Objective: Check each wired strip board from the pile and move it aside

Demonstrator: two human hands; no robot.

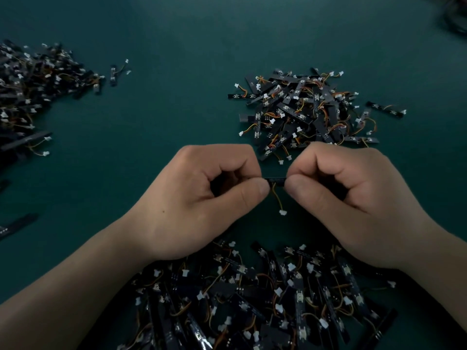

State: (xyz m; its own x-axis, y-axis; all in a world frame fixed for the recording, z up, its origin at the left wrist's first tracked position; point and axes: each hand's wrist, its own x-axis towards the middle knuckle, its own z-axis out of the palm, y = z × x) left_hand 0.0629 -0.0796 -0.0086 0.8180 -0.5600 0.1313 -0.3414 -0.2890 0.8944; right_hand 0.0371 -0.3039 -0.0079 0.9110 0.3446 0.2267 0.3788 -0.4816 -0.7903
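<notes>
A dark green counter (177,41) fills the view, with both hands meeting just below its middle. The left hand (199,198) and the right hand (353,198) each hold one end of a single black strip board (276,179). It lies level between them, and only a short middle stretch of it shows. The fingers (250,194) of the left hand are curled in, thumb tip against the board's left end. The right hand's fingers (300,189) are curled the same way and pinch the right end. From the board's underside a thin yellow and orange wire (276,198) hangs toward 6 o'clock and ends in a small white plug (282,212), which is clear of both hands.

Taking the held board as the centre of the dial, three heaps of similar boards lie around it. The near heap (252,299) at 6 o'clock spreads under and between the forearms, a tangle of black strips, orange wires and white plugs. The far heap (303,109) at 1 o'clock is smaller and brighter, and its near edge lies just beyond the knuckles of the right hand. The left heap (32,84) at 10 o'clock is darker and runs off the frame edge. I cannot tell which heap is the unchecked pile.

A stray board (113,75) with its wire sits just right of the left heap, apart from it. Another loose strip (17,225) lies at 8 o'clock against the frame edge. A dark blurred shape (454,18) sits in the corner at 2 o'clock, too unclear to identify.
</notes>
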